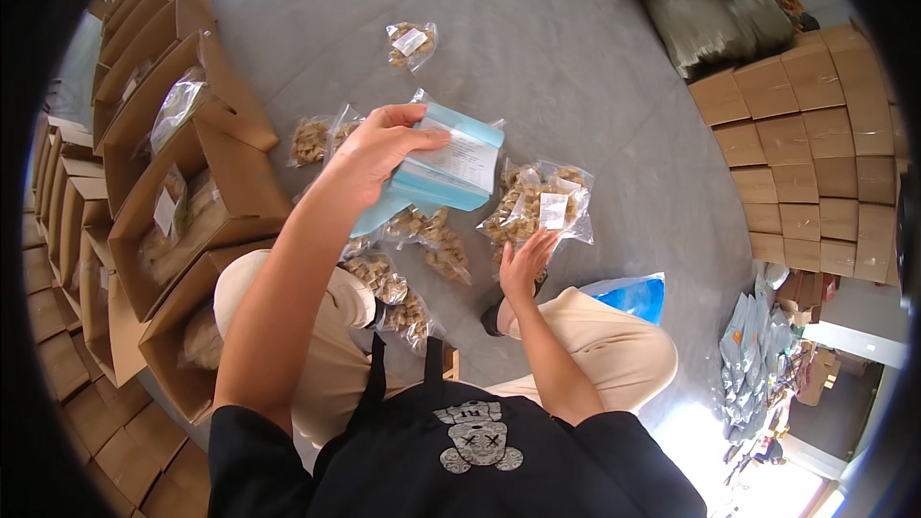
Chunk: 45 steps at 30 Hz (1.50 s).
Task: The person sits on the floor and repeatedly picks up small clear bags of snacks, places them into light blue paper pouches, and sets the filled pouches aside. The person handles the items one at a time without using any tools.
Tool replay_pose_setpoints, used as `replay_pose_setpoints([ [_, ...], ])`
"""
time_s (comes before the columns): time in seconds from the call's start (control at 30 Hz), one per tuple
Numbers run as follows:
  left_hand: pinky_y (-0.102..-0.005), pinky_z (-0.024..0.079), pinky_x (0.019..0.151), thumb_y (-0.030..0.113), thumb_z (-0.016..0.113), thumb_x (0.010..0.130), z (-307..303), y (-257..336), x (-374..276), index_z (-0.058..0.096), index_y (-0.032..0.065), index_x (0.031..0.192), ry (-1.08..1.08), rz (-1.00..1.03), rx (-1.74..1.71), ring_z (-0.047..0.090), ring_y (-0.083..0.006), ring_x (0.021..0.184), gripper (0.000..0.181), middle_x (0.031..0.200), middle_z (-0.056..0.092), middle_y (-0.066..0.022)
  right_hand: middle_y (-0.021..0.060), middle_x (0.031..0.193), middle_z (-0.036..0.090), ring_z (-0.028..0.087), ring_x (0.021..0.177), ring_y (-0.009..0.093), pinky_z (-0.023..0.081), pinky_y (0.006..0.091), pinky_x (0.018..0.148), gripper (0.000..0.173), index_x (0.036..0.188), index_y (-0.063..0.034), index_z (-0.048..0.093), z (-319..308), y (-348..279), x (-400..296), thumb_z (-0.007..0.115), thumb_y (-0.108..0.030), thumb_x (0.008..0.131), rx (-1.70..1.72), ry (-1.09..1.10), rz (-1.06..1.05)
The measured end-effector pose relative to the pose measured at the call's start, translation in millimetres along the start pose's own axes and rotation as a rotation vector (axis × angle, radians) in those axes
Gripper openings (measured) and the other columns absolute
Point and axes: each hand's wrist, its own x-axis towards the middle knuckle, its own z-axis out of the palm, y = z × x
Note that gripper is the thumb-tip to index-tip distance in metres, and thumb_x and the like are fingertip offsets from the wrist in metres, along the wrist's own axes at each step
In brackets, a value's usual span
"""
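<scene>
My left hand (374, 151) grips a folded strip of white printed labels on light blue backing (457, 158), thumb and fingers at its upper left edge. My right hand (529, 262) lies flat with fingers extended at the lower edge of a white label (553, 211), which is on a clear plastic bag of light brown chunks (514, 212). It grasps nothing. More such bags lie below the strip, between my feet (378, 277), and partly behind my left wrist (309, 140). One labelled bag (411, 43) lies apart, farther ahead on the floor.
Open cardboard boxes (194, 223) with plastic bags inside line the left side. Stacked cartons (799, 151) stand at the right, below large grey-green sacks (719, 14). A blue and clear plastic bag (629, 298) lies beside my right knee. Grey packages (748, 345) are at lower right.
</scene>
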Motion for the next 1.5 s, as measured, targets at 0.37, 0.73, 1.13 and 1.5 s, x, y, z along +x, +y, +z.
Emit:
replay_pose_setpoints([
  [0.37,-0.0263,0.047,0.070,0.032,0.070,0.073,6.0,-3.0,-15.5,0.059,-0.0025,0.102,-0.327,-0.009,0.206,0.060,-0.0142,0.080,0.046,0.088,0.062,-0.0096,0.0039,0.085,0.064,0.057,0.077,0.009,0.044,0.0234,0.073,0.018,0.088,-0.0009,0.064,-162.5,-173.8,66.1,0.060,-0.018,0.085,1.229,-0.275,0.049],
  [0.73,-0.0265,0.046,0.073,0.022,0.074,0.070,-0.5,-3.7,-20.1,0.063,0.0002,0.098,-0.402,0.003,0.256,0.060,-0.0149,0.079,0.038,0.088,0.064,-0.0094,0.0033,0.081,0.061,0.052,0.073,0.008,0.042,0.0239,0.067,0.023,0.090,0.0020,0.062,-169.2,-189.8,80.6,0.060,-0.020,0.086,1.110,0.142,-0.007],
  [1.13,-0.0268,0.045,0.065,0.014,0.071,0.071,-1.7,-1.0,-19.1,0.066,0.0008,0.092,-0.288,0.162,0.419,0.059,-0.0123,0.071,0.026,0.080,0.065,-0.0053,0.0109,0.095,0.063,0.058,0.091,0.024,0.044,0.0313,0.080,0.020,0.097,-0.0038,0.064,-185.4,-196.3,74.1,0.063,-0.012,0.079,0.576,0.047,-0.505],
  [1.5,-0.0239,0.046,0.064,0.010,0.068,0.072,-6.7,9.1,-18.6,0.065,-0.0019,0.089,-0.384,0.214,0.502,0.058,-0.0088,0.069,0.021,0.079,0.065,-0.0035,0.0098,0.081,0.066,0.059,0.073,0.016,0.044,0.0257,0.065,0.016,0.090,0.0002,0.065,-175.2,-194.1,84.5,0.062,-0.013,0.082,0.739,-0.079,-0.425],
])
